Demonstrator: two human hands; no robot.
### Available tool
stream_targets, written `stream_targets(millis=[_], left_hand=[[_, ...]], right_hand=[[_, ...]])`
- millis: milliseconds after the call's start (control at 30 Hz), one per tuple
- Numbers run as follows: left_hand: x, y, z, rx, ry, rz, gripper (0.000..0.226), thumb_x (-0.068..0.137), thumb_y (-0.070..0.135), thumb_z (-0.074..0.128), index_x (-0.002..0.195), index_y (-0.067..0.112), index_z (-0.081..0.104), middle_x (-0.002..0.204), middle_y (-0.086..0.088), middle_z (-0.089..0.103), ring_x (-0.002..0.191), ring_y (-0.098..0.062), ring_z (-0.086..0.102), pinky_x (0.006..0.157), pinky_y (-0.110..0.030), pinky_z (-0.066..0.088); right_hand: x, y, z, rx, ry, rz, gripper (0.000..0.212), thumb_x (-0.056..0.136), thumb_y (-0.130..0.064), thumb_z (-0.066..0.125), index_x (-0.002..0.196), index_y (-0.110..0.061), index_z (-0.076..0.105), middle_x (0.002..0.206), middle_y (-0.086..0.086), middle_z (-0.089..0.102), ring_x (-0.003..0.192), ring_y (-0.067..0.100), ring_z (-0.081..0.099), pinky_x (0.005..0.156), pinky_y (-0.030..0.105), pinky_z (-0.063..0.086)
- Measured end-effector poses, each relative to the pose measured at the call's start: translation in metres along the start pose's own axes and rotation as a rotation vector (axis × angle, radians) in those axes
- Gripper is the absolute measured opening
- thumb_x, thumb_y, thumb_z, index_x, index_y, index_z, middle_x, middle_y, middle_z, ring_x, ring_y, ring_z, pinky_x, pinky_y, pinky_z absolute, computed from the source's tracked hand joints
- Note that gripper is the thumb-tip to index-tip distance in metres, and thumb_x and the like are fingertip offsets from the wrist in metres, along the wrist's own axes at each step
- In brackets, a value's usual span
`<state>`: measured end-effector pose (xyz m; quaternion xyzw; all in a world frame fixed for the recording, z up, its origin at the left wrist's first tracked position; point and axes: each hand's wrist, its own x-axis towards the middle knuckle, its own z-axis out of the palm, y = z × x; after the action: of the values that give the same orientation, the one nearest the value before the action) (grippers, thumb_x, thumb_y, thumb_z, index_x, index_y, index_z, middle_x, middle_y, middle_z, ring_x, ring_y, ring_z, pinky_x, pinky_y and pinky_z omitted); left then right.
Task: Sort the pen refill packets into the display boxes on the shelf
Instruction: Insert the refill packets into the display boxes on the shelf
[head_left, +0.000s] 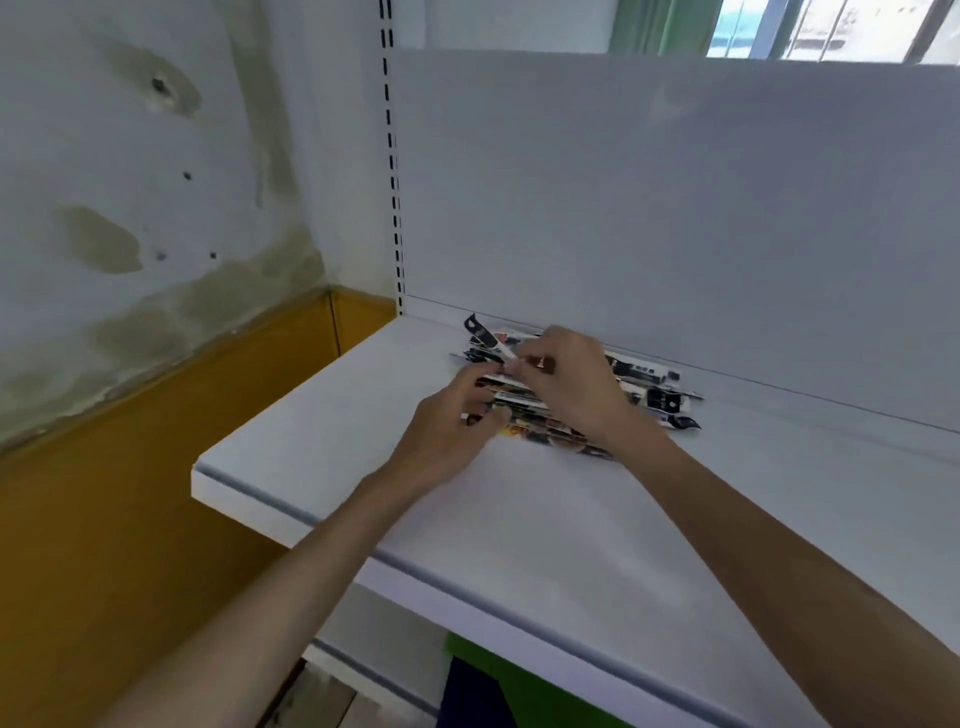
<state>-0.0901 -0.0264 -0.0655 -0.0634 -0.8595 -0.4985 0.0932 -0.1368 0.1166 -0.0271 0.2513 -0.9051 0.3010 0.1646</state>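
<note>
A pile of long, narrow pen refill packets (654, 395), printed black, white and orange, lies on the white shelf (519, 519) against its back panel. My right hand (571, 384) reaches over the pile and pinches one black-and-white packet (483, 332) whose end sticks up to the left. My left hand (447, 431) sits at the pile's left front edge, its curled fingers on the ends of the lower packets (535, 434). No display box is in view.
The shelf's white back panel (675, 208) rises behind the pile, with a slotted upright (393, 171) at its left. A stained wall with a yellow lower band (130, 493) is on the left. Beneath the shelf a green and dark blue object (493, 691) shows.
</note>
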Motion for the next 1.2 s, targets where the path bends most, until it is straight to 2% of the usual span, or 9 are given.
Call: stream_targets(millis=[67, 167, 200, 300, 400, 467, 867, 1100, 1200], left_hand=[[0.011, 0.006, 0.000, -0.129, -0.064, -0.011, 0.039, 0.089, 0.022, 0.059, 0.124, 0.020, 0.042, 0.108, 0.004, 0.059, 0.099, -0.013, 0.060, 0.086, -0.030, 0.051], [0.022, 0.003, -0.011, -0.356, -0.041, -0.058, 0.027, 0.095, 0.023, 0.048, 0.121, 0.017, 0.043, 0.093, -0.002, 0.063, 0.076, -0.013, 0.064, 0.070, -0.029, 0.057], [0.025, -0.001, -0.019, -0.367, -0.029, -0.060, 0.022, 0.097, 0.022, 0.043, 0.118, 0.016, 0.046, 0.083, -0.001, 0.062, 0.066, -0.011, 0.060, 0.059, -0.025, 0.055], [0.028, -0.017, -0.044, -0.337, 0.007, -0.091, 0.018, 0.100, 0.023, 0.034, 0.110, 0.021, 0.050, 0.072, -0.002, 0.058, 0.051, -0.009, 0.042, 0.044, -0.018, 0.035], [0.032, -0.033, -0.067, -0.350, 0.016, -0.142, 0.021, 0.100, 0.027, 0.032, 0.105, 0.024, 0.053, 0.076, -0.004, 0.061, 0.054, -0.011, 0.043, 0.047, -0.020, 0.035], [0.033, -0.039, -0.077, -0.342, 0.006, -0.150, 0.024, 0.100, 0.026, 0.033, 0.107, 0.020, 0.055, 0.081, -0.004, 0.063, 0.060, -0.013, 0.050, 0.052, -0.022, 0.041], [0.044, -0.047, -0.084, -0.333, -0.116, -0.158, 0.025, 0.100, 0.022, 0.035, 0.108, 0.014, 0.057, 0.086, -0.002, 0.063, 0.062, -0.012, 0.054, 0.055, -0.022, 0.045], [0.047, -0.050, -0.082, -0.388, -0.095, -0.174, 0.023, 0.100, 0.023, 0.036, 0.104, 0.014, 0.056, 0.083, -0.002, 0.062, 0.063, -0.013, 0.052, 0.056, -0.022, 0.045], [0.051, -0.048, -0.076, -0.428, -0.060, -0.195, 0.020, 0.099, 0.026, 0.038, 0.097, 0.017, 0.056, 0.084, -0.003, 0.059, 0.066, -0.012, 0.048, 0.057, -0.021, 0.041]], right_hand=[[0.004, -0.022, 0.004, 0.156, -0.030, 0.067, 0.017, 0.084, -0.019, 0.064, 0.096, -0.012, 0.073, 0.082, -0.004, 0.066, 0.077, 0.008, 0.060, 0.062, 0.006, 0.038], [0.011, -0.033, 0.004, 0.513, -0.139, 0.223, 0.018, 0.088, -0.026, 0.059, 0.092, -0.014, 0.073, 0.087, 0.002, 0.073, 0.082, 0.010, 0.067, 0.071, 0.015, 0.050], [0.014, -0.030, 0.002, 0.519, -0.114, 0.246, 0.019, 0.089, -0.026, 0.059, 0.094, -0.015, 0.073, 0.090, 0.000, 0.073, 0.083, 0.010, 0.066, 0.072, 0.015, 0.050], [0.014, 0.000, 0.004, 0.088, -0.033, 0.236, 0.019, 0.087, -0.017, 0.061, 0.103, -0.012, 0.070, 0.104, -0.001, 0.069, 0.087, 0.004, 0.060, 0.074, 0.002, 0.040], [0.005, 0.023, 0.020, -0.277, -0.186, 0.228, 0.023, 0.088, -0.019, 0.061, 0.109, -0.016, 0.068, 0.113, 0.001, 0.067, 0.098, 0.015, 0.062, 0.087, 0.025, 0.047], [0.001, 0.027, 0.030, -0.423, -0.199, 0.183, 0.022, 0.090, -0.022, 0.057, 0.109, -0.018, 0.068, 0.115, 0.001, 0.064, 0.101, 0.020, 0.060, 0.084, 0.033, 0.049], [0.003, 0.016, 0.036, -0.504, -0.115, 0.125, 0.025, 0.091, -0.011, 0.050, 0.110, -0.013, 0.066, 0.111, 0.004, 0.063, 0.104, 0.023, 0.058, 0.082, 0.034, 0.047], [0.007, -0.003, 0.033, -0.229, 0.154, 0.192, 0.013, 0.086, -0.008, 0.058, 0.095, -0.009, 0.068, 0.092, 0.006, 0.067, 0.081, 0.021, 0.060, 0.070, 0.034, 0.050], [0.015, -0.028, 0.033, -0.013, 0.146, 0.283, 0.013, 0.086, -0.007, 0.058, 0.095, -0.009, 0.068, 0.085, 0.002, 0.067, 0.070, 0.010, 0.059, 0.061, 0.014, 0.049]])
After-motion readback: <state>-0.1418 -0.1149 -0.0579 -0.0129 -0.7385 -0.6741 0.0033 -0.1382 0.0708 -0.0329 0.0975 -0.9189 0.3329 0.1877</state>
